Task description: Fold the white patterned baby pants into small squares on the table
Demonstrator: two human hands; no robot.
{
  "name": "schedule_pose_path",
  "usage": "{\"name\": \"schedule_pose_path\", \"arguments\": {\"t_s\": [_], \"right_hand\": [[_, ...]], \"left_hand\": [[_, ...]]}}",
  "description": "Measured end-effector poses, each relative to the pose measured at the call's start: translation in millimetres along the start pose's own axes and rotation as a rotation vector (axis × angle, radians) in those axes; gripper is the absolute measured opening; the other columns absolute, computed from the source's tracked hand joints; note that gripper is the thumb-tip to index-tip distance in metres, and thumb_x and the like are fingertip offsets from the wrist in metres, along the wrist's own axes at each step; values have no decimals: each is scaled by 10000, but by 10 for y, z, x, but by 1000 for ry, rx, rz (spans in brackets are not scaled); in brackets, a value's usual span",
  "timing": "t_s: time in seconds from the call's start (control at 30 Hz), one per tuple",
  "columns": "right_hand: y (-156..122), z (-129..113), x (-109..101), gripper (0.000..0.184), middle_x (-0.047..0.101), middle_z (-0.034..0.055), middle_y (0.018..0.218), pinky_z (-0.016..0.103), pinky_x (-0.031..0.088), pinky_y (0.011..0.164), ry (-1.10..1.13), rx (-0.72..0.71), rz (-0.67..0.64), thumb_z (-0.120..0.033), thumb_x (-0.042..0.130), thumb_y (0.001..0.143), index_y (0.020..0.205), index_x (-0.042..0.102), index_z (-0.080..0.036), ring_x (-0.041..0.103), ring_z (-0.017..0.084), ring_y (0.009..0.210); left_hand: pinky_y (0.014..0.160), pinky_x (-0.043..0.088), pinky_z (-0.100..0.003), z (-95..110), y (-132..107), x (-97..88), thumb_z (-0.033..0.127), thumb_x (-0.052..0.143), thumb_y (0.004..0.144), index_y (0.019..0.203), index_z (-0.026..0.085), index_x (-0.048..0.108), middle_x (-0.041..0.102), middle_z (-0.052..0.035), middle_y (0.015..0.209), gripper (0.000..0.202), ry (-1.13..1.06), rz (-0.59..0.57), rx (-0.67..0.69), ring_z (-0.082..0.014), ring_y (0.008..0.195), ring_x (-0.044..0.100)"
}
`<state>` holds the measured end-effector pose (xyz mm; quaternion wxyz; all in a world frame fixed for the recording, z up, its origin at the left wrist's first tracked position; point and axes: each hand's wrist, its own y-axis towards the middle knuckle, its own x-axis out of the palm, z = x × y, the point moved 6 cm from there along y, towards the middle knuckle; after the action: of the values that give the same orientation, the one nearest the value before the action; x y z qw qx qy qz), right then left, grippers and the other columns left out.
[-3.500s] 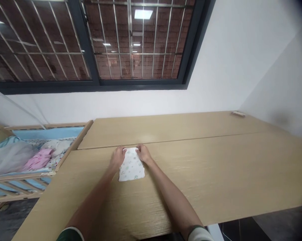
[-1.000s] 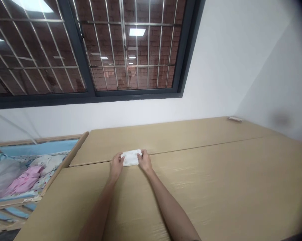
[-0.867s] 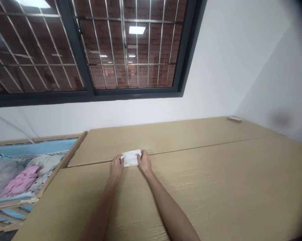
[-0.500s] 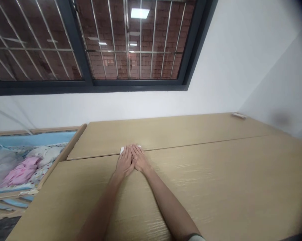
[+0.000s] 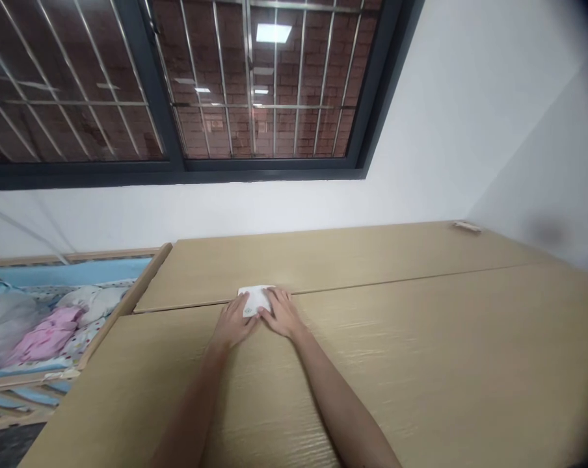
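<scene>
A small folded white cloth with a little dark mark near its lower left corner lies flat across the seam of a tan board surface. My left hand has its fingers on the cloth's left edge and its thumb at the lower edge. On the right side, my right hand has fingertips at the upper corner and its thumb low on the cloth. Both hands hold it by the sides, with its middle uncovered between them.
To the left stands a wooden crib with blue lining, pink cloth and a clear plastic bag in it. A dark-framed barred window is above the white wall. A small flat pale object lies in the far right corner.
My hands, pressed together over the cloth before, have moved apart to its two sides. More of the white cloth now shows. The camera view has shifted slightly.
</scene>
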<state>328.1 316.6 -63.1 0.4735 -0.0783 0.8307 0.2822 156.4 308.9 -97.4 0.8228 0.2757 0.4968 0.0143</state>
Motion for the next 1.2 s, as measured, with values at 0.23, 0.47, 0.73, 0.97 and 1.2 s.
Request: {"name": "schedule_pose_path", "arguments": {"t_s": [0.23, 0.47, 0.73, 0.97, 1.2], "right_hand": [[22, 136, 62, 646, 553, 153, 1430, 460, 357, 1148, 180, -6, 16, -146, 564, 800, 1440, 475, -158, 491, 286, 1319], [216, 291, -116, 503, 672, 85, 1021, 374, 558, 821, 531, 206, 272, -277, 554, 889, 1364, 414, -192, 661, 240, 924], [703, 456, -9, 441, 654, 42, 1006, 314, 543, 712, 439, 216, 79, -343, 686, 843, 1234, 534, -208, 645, 180, 800], [763, 416, 125, 267, 710, 111, 1074, 378, 527, 917, 332, 121, -29, -262, 689, 862, 1096, 659, -136, 664, 232, 1017], [548, -72, -180, 528, 407, 110, 1603, 448, 263, 1237, 104, -199, -108, -440, 415, 1057, 1535, 444, -216, 332, 237, 1507]], "left_hand": [[1213, 280, -509, 27, 20, -71, 375, 588, 901, 1480, 196, 431, 455, -129, 1563, 626, -175, -40, -72, -288, 1461, 391], [1057, 465, -450, 72, 150, -217, 387, 448, 993, 1154, 218, 633, 707, -109, 1203, 297, -291, 47, -166, -266, 1165, 640], [682, 508, -284, 160, 85, -55, 381, 467, 1023, 1323, 177, 493, 738, -43, 858, 363, -292, -2, -346, -200, 751, 710], [876, 496, -394, 296, 63, -124, 397, 459, 1015, 1213, 169, 597, 713, -158, 1059, 332, -79, -9, -382, -297, 982, 685], [1135, 361, -564, 789, -167, -69, 417, 440, 978, 1451, 82, 458, 468, -246, 1496, 579, 13, 48, -191, -403, 1390, 425]]}}
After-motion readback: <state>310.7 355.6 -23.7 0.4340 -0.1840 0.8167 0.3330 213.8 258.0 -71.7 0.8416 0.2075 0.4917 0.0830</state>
